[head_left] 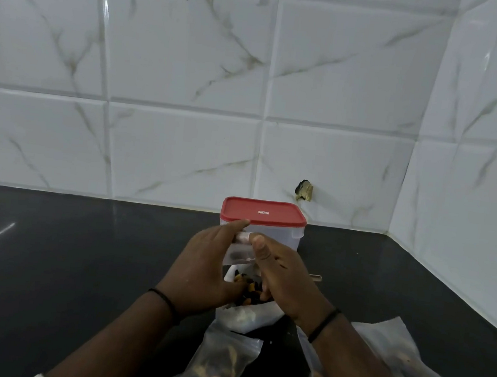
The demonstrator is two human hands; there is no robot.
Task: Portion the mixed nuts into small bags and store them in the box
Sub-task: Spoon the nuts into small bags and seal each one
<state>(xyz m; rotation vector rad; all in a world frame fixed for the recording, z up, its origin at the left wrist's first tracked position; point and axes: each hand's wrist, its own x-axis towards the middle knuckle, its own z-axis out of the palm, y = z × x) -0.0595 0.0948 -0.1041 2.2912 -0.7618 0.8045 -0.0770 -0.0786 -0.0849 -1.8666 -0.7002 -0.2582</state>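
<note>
Black counter (80, 262) w/ red-lid box (263, 220) at back; both hands, left (204, 272) & right (284, 276), pinch a small bag (239, 253) of nuts.

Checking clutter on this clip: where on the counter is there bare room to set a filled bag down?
Bare counter lies left of the hands, out to the wall, and right of the box toward the corner. Crowded: the near middle, around the filled bags.

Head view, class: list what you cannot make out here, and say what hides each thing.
- Box contents: lid on, both hands in front.
- Small bag seal: left hand and right hand cover it.
- Right filled bags: forearm crosses them.
- Front bag: bottom edge cuts it.
</note>
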